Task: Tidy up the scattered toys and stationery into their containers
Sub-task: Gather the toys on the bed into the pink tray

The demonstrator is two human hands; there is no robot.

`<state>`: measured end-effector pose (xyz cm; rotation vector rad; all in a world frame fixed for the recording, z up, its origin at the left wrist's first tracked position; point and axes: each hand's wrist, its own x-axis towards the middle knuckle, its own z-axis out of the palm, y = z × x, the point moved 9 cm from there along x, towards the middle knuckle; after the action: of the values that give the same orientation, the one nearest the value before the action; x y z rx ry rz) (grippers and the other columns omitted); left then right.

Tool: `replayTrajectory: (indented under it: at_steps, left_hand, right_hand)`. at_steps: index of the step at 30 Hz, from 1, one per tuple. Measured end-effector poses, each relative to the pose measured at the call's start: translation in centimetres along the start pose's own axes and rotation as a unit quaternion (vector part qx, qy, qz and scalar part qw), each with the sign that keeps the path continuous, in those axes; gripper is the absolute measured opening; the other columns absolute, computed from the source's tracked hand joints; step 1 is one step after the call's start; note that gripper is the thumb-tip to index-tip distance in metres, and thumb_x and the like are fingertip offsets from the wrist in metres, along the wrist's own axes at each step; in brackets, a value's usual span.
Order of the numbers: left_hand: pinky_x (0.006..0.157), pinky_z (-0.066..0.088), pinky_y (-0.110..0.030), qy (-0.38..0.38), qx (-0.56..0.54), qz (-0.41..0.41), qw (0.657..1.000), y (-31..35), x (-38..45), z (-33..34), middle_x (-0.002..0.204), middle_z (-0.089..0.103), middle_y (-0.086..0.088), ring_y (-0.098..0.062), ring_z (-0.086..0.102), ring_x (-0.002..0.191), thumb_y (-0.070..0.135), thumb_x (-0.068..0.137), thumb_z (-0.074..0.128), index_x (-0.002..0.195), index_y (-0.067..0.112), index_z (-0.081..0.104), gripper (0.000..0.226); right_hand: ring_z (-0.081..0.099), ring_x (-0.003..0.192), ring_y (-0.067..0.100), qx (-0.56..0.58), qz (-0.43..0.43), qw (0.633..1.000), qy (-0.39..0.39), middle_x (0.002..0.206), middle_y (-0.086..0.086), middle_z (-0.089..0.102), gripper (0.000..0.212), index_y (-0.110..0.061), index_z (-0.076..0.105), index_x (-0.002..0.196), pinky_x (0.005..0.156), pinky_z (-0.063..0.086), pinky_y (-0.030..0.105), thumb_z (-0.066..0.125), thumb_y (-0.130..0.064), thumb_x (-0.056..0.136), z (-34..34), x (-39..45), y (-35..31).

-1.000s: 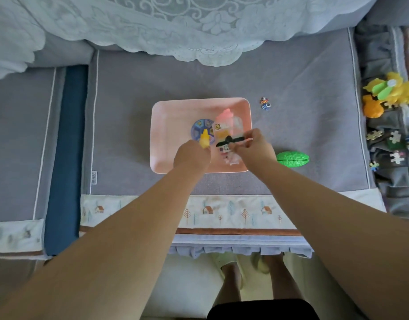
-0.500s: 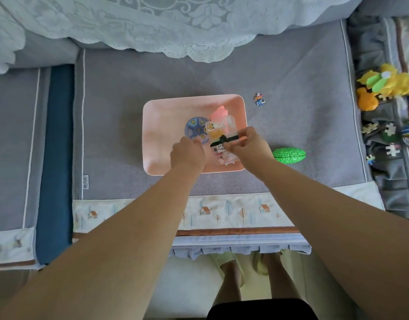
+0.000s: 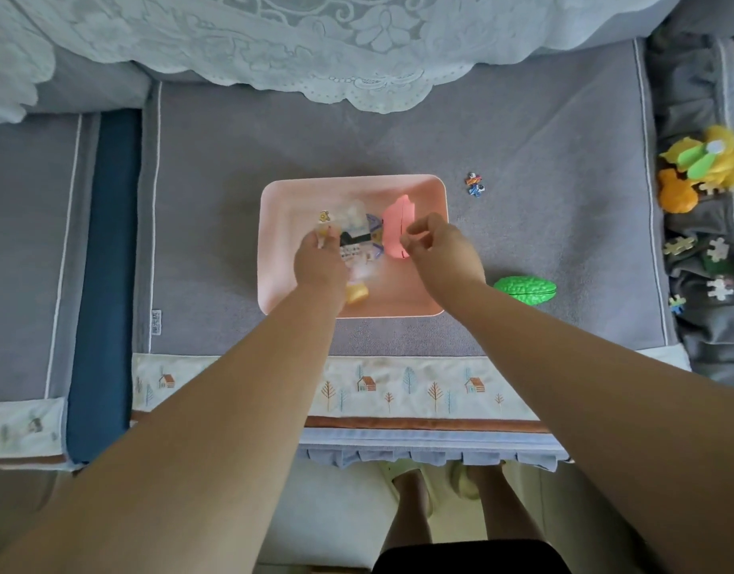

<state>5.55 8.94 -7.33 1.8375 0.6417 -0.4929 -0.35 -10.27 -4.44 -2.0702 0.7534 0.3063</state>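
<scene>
The left hand (image 3: 317,263) is over the middle of the pink tray (image 3: 282,225), fingers curled round the near-left edge of a clear packet (image 3: 354,236) that has a dark band and printed label; the packet is blurred, and what it contains cannot be made out. A small yellow-and-white sticker or charm (image 3: 324,216) shows at the packet's far-left corner. A yellow toy (image 3: 355,292) lies in the tray just under the left wrist, near the tray's front edge. A blue round piece (image 3: 375,234) peeks out from behind the packet, inside the tray.

The right hand (image 3: 437,250) is over the right part of the tray, fingers curled with thumb and forefinger tips close together at the edge of a pink piece (image 3: 396,232) that lies in the tray right of the packet. Whether it actually pinches that piece or only nears it cannot be told.

The tray sits on a grey sofa seat (image 3: 543,225). Right of the tray, just beside its front right corner, lies a green ridged toy (image 3: 524,288). Beyond the tray's far right corner, apart from it, is a small puzzle piece (image 3: 475,185). Well to the right of the tray, past the seat's edge, are yellow and orange toys (image 3: 705,167) and scattered puzzle pieces (image 3: 717,252) on crumpled grey cloth. A lace cover (image 3: 315,43) hangs over the sofa back, beyond the tray.
</scene>
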Motion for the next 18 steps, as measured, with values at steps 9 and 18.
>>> replayTrajectory:
  at_steps: [9, 18]
  left_hand:
    - [0.098, 0.047, -0.034, 0.046, 0.128, 0.013, 0.991, 0.8, 5.5, -3.3, 0.124, 0.061, -0.011, -0.031, 0.058, 0.113, 0.019, 0.101, 0.040, 0.128, 0.010, 0.056, 0.033]
    - [0.099, 0.039, -0.035, 0.024, 0.426, 0.115, 0.897, 2.3, 4.4, -2.6, 0.142, 0.040, -0.014, -0.031, 0.038, 0.131, 0.009, 0.092, 0.044, 0.146, 0.014, 0.029, 0.057]
  right_hand:
    - [0.060, 0.111, 0.031, -0.071, -0.040, 0.981, -0.174, 0.125, 0.011, 0.062, 0.055, -0.023, 0.035, 0.146, 0.094, 0.050, 0.038, 0.053, -0.029, 0.094, 8.4, 1.0, -4.9]
    - [0.052, 0.122, 0.033, -0.046, -0.017, 0.979, -0.200, 0.135, 0.016, 0.052, 0.052, -0.009, 0.036, 0.142, 0.102, 0.044, 0.043, 0.049, -0.006, 0.092, 13.4, 2.7, -6.0]
